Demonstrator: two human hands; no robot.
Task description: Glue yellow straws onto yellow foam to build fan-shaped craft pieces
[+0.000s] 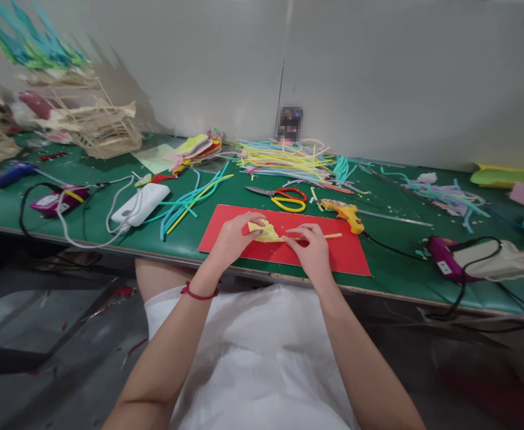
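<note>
Green table [394, 254]: red rectangular board [349, 255]; over it, pale-yellow ribbed piece [270, 232], held by left hand [236, 236] and right hand [311, 245]; beyond, red-and-yellow-handled scissors [279, 193], pile of multicoloured strips [284, 160]; yellow glue gun [348, 214] at board's edge.

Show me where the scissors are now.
In the head view, the scissors lie on the green table just beyond the red board, left of the yellow glue gun.

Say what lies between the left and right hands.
In the head view, a ribbed yellow piece lies between the left hand and the right hand, over the red board.
</note>
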